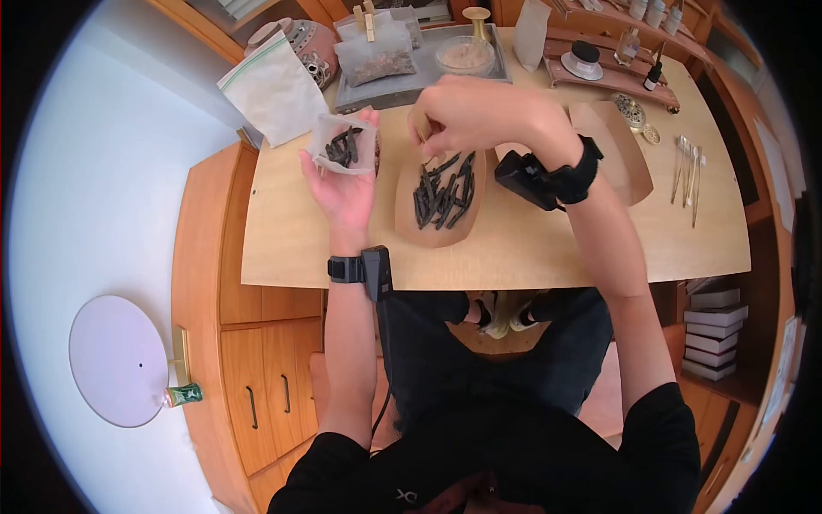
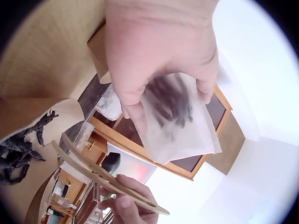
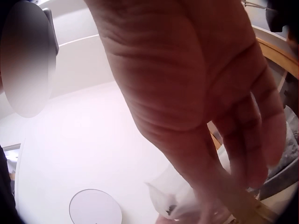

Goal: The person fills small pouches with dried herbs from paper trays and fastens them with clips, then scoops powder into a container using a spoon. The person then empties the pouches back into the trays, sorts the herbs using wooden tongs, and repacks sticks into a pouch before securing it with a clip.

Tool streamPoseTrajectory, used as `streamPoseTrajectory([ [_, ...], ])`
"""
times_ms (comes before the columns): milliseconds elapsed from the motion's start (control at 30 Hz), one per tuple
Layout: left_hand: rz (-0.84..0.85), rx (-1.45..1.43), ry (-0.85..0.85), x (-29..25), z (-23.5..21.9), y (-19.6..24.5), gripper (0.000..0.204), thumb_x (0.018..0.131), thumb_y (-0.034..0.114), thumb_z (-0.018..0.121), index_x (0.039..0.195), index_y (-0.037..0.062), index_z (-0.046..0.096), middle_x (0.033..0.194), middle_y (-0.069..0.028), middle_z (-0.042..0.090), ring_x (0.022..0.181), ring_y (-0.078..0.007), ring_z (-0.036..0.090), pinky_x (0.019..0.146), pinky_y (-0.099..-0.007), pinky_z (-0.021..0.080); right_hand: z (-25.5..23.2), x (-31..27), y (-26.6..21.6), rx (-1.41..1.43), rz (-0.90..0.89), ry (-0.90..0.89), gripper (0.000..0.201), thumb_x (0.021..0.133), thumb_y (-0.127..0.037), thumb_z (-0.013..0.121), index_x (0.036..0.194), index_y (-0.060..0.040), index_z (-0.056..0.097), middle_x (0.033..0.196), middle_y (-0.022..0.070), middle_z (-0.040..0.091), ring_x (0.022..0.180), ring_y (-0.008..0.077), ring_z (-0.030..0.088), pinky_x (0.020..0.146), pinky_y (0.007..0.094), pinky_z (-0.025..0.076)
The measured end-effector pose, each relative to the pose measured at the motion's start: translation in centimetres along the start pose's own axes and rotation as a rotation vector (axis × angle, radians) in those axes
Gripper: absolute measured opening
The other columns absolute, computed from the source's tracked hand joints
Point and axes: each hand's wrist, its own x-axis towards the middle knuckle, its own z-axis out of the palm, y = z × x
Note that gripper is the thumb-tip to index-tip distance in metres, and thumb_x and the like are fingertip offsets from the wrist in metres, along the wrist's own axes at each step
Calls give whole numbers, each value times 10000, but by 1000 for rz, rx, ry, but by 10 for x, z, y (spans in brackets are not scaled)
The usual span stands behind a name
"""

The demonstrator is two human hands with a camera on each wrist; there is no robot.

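In the head view my left hand (image 1: pixel 347 206) holds a small translucent white paper bag (image 1: pixel 366 150), its mouth spread wide, with dark dried strips inside. Thumb and fingers grip the bag (image 2: pixel 187 144) from both sides in the left wrist view. My right hand (image 1: pixel 479 116) is over the far end of a brown boat-shaped paper tray (image 1: pixel 462 236), where more dark twisted strips (image 1: pixel 445 195) lie piled. It pinches wooden tweezers (image 2: pixel 96 177), whose tips stand slightly apart near the tray with nothing visible between them.
Behind the hands, a grey tray (image 1: pixel 415 96) carries clear pouches and a glass bowl (image 1: pixel 465 56) of powder. A white zip bag (image 1: pixel 274 94) stands at the left. Another brown paper tray (image 1: pixel 632 167), several slim metal tools (image 1: pixel 685 176) and a wooden rack (image 1: pixel 556 64) are to the right.
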Motion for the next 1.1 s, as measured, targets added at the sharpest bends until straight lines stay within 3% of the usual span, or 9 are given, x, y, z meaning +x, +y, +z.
streamPoseTrajectory([
  [133, -57, -214, -73, 2, -1, 2, 760, 903, 436, 643, 1410, -47, 347, 1514, -332, 219, 1433, -454, 210, 1189, -508, 253, 7, 8, 2, 100, -52, -88, 173, 766, -82, 705, 929, -23, 718, 803, 128, 707, 770, 272, 670, 701, 362, 521],
  [233, -43, -181, -40, 1, 0, 0, 726, 905, 409, 643, 1396, -50, 368, 1509, -333, 231, 1433, -455, 211, 1186, -510, 256, 7, 7, 0, 159, -129, -100, 162, 767, -63, 699, 924, -28, 717, 804, 128, 707, 764, 268, 667, 702, 362, 521],
  [467, 6, -85, 19, 0, 7, 0, 675, 886, 383, 654, 1375, -23, 426, 1499, -326, 267, 1428, -443, 239, 1182, -510, 258, 0, 3, 1, 77, 5, -135, 134, 776, -74, 700, 900, -26, 717, 808, 128, 708, 767, 262, 667, 695, 359, 517],
  [567, 37, 8, 44, -4, 7, -1, 672, 878, 401, 649, 1377, 2, 442, 1499, -308, 292, 1430, -424, 253, 1176, -506, 269, -2, 0, 2, 49, 80, -115, 119, 778, -97, 711, 869, -21, 717, 809, 127, 707, 771, 261, 666, 694, 362, 514],
  [633, 34, 34, 30, -1, 5, -1, 655, 876, 412, 643, 1363, 12, 465, 1498, -288, 315, 1432, -410, 258, 1167, -502, 285, -2, 4, 5, 4, 134, -10, 121, 778, -113, 718, 843, -10, 716, 817, 121, 708, 772, 265, 664, 694, 361, 510],
  [867, 8, -120, 58, 0, 6, -3, 636, 861, 430, 662, 1303, -4, 517, 1466, -262, 377, 1419, -406, 281, 1178, -492, 267, 6, 7, 29, 50, 53, -59, 152, 789, -135, 719, 867, -5, 713, 786, 124, 703, 753, 283, 652, 687, 366, 505],
  [1067, 45, -86, 80, 1, 2, 0, 649, 855, 435, 671, 1285, -28, 521, 1453, -253, 400, 1411, -406, 295, 1186, -470, 256, -2, 6, 18, 16, 81, 45, 274, 810, -213, 734, 882, 46, 683, 740, 184, 652, 699, 315, 622, 653, 389, 482],
  [1100, 47, -94, 42, 1, 2, 0, 652, 852, 383, 677, 1305, -42, 479, 1433, -239, 413, 1412, -431, 274, 1180, -494, 268, -9, 2, 13, -11, 93, 55, 298, 814, -232, 735, 877, 54, 680, 728, 190, 644, 687, 319, 616, 643, 392, 475],
])
